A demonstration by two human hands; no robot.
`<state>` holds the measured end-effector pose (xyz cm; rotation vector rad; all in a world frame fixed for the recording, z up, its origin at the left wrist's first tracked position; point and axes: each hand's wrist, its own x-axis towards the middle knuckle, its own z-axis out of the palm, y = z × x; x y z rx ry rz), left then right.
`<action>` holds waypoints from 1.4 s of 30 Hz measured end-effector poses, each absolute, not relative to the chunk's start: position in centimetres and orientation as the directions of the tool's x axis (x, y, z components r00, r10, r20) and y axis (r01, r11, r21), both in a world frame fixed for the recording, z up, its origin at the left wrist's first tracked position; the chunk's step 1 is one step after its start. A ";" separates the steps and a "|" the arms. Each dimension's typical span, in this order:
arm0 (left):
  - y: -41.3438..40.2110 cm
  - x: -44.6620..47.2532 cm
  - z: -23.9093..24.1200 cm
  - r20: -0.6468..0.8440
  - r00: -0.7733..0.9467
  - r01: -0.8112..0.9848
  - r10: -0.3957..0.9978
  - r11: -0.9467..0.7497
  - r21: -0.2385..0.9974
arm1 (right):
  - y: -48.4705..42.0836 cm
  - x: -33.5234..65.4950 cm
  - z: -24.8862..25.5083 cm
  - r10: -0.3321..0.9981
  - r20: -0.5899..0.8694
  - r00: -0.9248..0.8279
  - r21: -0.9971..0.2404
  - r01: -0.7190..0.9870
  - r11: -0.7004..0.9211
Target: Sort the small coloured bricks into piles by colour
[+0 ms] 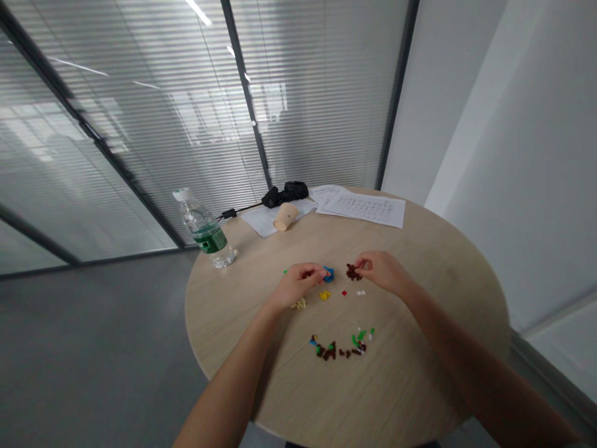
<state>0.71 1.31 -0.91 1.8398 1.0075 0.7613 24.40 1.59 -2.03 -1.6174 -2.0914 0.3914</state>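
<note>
My left hand (298, 283) rests on the round wooden table (420, 386) with its fingers pinched on a small blue brick piece (329, 274). To its right, my right hand (380, 270) is closed on a small dark brown brick cluster (353, 272). Between and below the hands lie tiny loose bricks: a yellow one (324, 295), a red one (344, 292), white ones (360, 292) and a tan one (299, 304). Nearer to me is a scattered pile of brown, green and white bricks (342, 346).
A plastic water bottle (205, 230) stands at the table's left edge. At the back lie a tipped paper cup (285, 216), a black bundle with a cable (285, 193) and printed sheets (361, 206). Glass walls with blinds stand behind; the floor drops off to the left.
</note>
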 end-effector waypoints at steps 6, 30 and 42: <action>1.3 0.7 -0.9 0.108 0.494 0.336 0.863 -0.303 0.891 | 1.7 24.5 -2.2 0.967 0.171 -0.190 -0.511 0.822 0.251; 1.2 0.8 -0.8 0.092 0.488 0.361 0.868 -0.296 0.884 | -1.0 23.2 -0.2 0.671 -0.122 -0.731 -0.738 0.519 0.431; 1.1 0.8 -0.6 0.091 0.492 0.366 0.866 -0.301 0.880 | -0.3 22.1 -0.8 0.902 0.075 -0.424 -0.327 0.844 0.424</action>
